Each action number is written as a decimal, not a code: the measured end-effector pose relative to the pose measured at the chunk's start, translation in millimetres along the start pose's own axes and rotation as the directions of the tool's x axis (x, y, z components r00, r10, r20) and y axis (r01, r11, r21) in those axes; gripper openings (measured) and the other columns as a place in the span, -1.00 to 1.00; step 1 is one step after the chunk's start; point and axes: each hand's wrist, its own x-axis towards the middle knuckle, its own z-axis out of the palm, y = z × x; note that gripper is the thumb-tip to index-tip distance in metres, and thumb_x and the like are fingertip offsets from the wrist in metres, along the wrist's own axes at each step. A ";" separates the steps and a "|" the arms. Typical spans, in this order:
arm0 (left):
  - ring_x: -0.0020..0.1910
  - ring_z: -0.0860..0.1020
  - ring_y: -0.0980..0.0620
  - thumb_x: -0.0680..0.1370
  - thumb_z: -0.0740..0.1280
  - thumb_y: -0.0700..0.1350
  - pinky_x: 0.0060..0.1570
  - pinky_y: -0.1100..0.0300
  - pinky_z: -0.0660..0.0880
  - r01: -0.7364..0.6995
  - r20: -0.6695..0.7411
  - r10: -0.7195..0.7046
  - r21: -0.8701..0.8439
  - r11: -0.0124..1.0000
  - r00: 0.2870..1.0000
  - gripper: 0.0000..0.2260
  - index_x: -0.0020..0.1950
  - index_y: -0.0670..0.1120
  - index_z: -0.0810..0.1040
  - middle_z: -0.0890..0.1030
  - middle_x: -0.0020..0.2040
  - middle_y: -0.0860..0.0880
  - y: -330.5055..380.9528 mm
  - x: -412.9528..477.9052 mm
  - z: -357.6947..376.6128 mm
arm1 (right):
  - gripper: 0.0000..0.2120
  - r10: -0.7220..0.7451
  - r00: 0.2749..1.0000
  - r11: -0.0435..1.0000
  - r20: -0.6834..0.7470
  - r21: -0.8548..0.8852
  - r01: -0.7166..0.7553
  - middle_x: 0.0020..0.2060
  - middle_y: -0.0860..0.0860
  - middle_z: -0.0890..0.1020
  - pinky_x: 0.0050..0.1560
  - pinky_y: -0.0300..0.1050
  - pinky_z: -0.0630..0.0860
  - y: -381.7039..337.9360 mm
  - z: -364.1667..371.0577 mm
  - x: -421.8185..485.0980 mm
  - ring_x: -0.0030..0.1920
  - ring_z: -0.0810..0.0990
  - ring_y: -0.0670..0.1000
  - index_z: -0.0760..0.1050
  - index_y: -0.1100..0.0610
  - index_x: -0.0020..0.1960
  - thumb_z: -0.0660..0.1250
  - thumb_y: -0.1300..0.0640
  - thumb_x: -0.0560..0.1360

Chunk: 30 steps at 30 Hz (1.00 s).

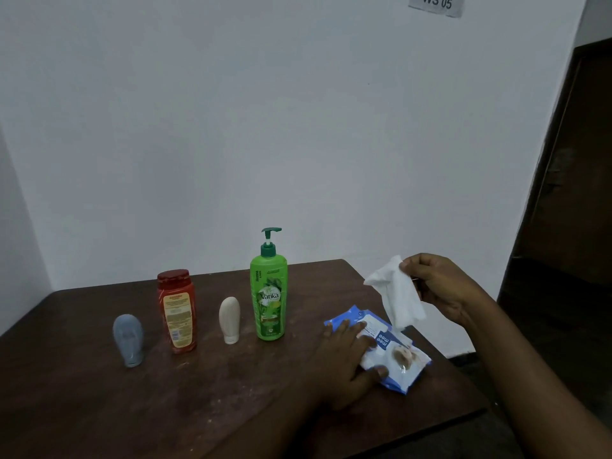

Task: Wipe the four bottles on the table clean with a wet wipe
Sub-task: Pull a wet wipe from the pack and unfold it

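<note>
A row of bottles stands on the dark wooden table (pixel 99 409): a small grey tube (pixel 128 339) on its cap at the left, a red bottle (pixel 177 311), a small cream tube (pixel 229 320) on its cap, and a tall green pump bottle (pixel 269 293). Right of them lies a blue and white wet wipe pack (pixel 394 352). My left hand (pixel 344 362) presses flat on the pack. Above it my right hand (pixel 440 286) pinches a white wet wipe (pixel 397 291), which hangs down in the air over the pack's far end.
A white wall rises right behind the table. The table's right edge runs just past the pack, with a dark wooden door (pixel 569 193) beyond it. A grey sign (pixel 437 3) hangs high on the wall.
</note>
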 end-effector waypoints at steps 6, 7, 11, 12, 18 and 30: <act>-0.08 0.54 0.25 0.66 0.30 0.13 -0.05 0.30 0.46 0.104 -0.312 -0.333 -0.571 0.814 0.890 -0.81 0.01 0.03 0.55 0.57 -0.08 0.15 47.9 35.9 -29.7 | -0.93 0.003 1.000 0.999 -0.009 0.039 -0.003 -0.30 0.14 0.70 -0.33 -0.14 0.63 -4.0 9.5 -12.6 -0.41 0.67 0.01 0.56 0.37 0.01 0.37 0.33 0.58; -0.09 0.59 0.26 0.67 0.32 0.07 -0.06 0.32 0.49 0.129 -0.271 -0.426 -0.698 0.705 0.864 -0.83 0.04 -0.01 0.59 0.62 -0.07 0.12 56.2 45.3 -36.3 | -0.89 0.011 1.000 0.999 -0.015 0.033 -0.010 -0.25 0.19 0.70 -0.31 -0.12 0.64 -1.9 12.0 -13.0 -0.39 0.67 0.03 0.56 0.40 0.03 0.40 0.34 0.56; -0.05 0.67 0.00 0.64 0.35 -0.06 0.11 0.03 0.60 0.119 -0.051 -0.502 -0.946 0.301 0.863 -0.85 0.01 -0.13 0.64 0.70 -0.05 -0.07 68.6 70.3 -51.4 | -0.89 0.019 1.000 0.998 -0.020 0.054 -0.017 -0.13 0.29 0.73 -0.19 -0.06 0.70 8.1 20.4 -15.0 -0.24 0.73 0.13 0.59 0.42 0.04 0.39 0.37 0.55; -0.05 0.69 -0.06 0.63 0.38 -0.07 0.13 -0.02 0.62 0.126 -0.017 -0.513 -0.962 0.244 0.858 -0.85 -0.01 -0.15 0.66 0.72 -0.05 -0.10 67.8 71.9 -53.8 | -0.89 0.022 0.999 0.997 -0.023 0.075 -0.021 -0.10 0.30 0.73 -0.16 -0.05 0.71 10.1 21.2 -15.1 -0.20 0.74 0.14 0.60 0.42 0.04 0.37 0.37 0.56; -0.02 0.75 -0.15 0.53 0.52 -0.20 0.12 -0.12 0.67 0.165 0.004 -0.568 -0.959 0.232 0.823 -0.90 0.02 -0.19 0.71 0.75 -0.06 -0.19 54.8 70.8 -50.7 | -0.89 0.014 1.000 0.996 -0.012 0.093 -0.013 -0.10 0.28 0.71 -0.20 -0.14 0.70 14.3 25.1 -17.8 -0.20 0.75 0.10 0.62 0.38 0.04 0.36 0.46 0.53; -0.09 0.71 -0.06 0.55 0.47 -0.15 -0.14 0.04 0.67 0.276 0.094 -0.704 -0.949 0.150 0.704 -0.92 -0.05 -0.16 0.66 0.74 -0.10 -0.10 39.5 76.1 -45.3 | -0.85 0.008 0.995 1.000 -0.096 -0.019 -0.010 -0.20 0.28 0.66 0.13 0.25 0.61 18.1 28.4 -7.7 -0.37 0.65 0.10 0.59 0.28 0.07 0.35 0.40 0.51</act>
